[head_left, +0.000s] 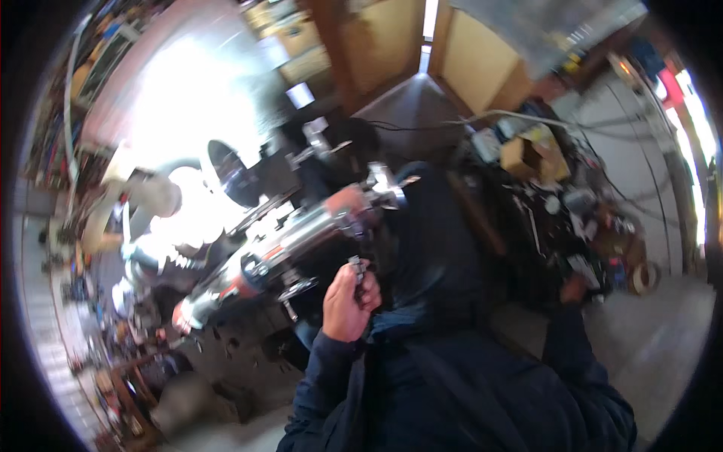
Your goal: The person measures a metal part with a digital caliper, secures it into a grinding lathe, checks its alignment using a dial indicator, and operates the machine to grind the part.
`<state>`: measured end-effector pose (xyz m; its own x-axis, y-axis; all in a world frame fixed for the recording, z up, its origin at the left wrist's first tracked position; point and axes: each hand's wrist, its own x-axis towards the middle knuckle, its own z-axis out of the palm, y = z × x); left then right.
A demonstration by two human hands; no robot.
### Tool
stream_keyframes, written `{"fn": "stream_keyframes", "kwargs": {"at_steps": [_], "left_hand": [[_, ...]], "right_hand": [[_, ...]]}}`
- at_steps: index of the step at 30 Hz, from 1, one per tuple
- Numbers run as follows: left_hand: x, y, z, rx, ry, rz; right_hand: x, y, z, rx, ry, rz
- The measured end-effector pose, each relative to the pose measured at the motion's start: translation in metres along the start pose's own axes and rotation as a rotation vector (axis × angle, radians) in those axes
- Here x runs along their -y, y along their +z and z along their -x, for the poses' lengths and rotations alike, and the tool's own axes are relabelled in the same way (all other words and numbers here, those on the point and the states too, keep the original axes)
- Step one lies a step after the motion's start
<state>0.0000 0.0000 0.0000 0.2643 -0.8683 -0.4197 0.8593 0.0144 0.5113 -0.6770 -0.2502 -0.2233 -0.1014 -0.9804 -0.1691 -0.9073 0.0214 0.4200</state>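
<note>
My left hand (346,307) is closed around a small metal part (356,265) with a shiny, squarish top; its exact kind cannot be made out. That hand is just in front of a lathe (301,230), beside one of the machine's handles (299,288). Over to the right, my right hand (574,289) reaches among cluttered tools, close to a whitish flat piece (582,268). Shadow and small size hide its fingers, so whether it grips anything is unclear.
Glare from a bright lamp (199,98) washes out the far left. A dark workbench heaped with tools stands at right, with an open cardboard box (520,158) and a tape roll (645,279). Cables (520,113) hang above it. Crowded shelves (53,151) line the left.
</note>
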Motion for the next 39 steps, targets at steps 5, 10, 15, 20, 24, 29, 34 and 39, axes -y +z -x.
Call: {"fn": "stream_keyframes", "kwargs": {"at_steps": [5, 10, 15, 20, 24, 29, 34, 39], "left_hand": [[-0.054, -0.018, 0.004, 0.016, 0.086, 0.186], [-0.051, -0.027, 0.024, 0.024, 0.141, 0.329], [-0.056, -0.035, 0.030, 0.048, 0.173, 0.351], [-0.050, -0.041, 0.034, 0.007, 0.352, 0.029], [-0.048, -0.046, 0.043, -0.094, 0.445, -0.245], [-0.050, -0.040, 0.056, -0.037, 0.653, -0.579], [-0.045, -0.035, 0.063, -0.089, 0.691, -0.619], [-0.037, -0.039, 0.067, -0.082, 0.703, -0.603]], "right_hand": [[0.039, 0.050, 0.010, -0.319, 0.365, 0.074], [0.042, 0.040, 0.013, -0.474, 0.364, -0.072], [0.022, 0.007, 0.034, -0.423, 0.078, -0.179], [0.108, -0.081, 0.070, -0.247, 0.162, -0.349], [0.194, -0.152, 0.070, -0.393, -0.072, -1.225], [0.271, -0.328, 0.101, -0.246, -0.364, -1.336], [0.305, -0.406, 0.110, -0.392, -0.595, -1.259], [0.325, -0.445, 0.142, -0.183, -0.841, -1.108]]}}
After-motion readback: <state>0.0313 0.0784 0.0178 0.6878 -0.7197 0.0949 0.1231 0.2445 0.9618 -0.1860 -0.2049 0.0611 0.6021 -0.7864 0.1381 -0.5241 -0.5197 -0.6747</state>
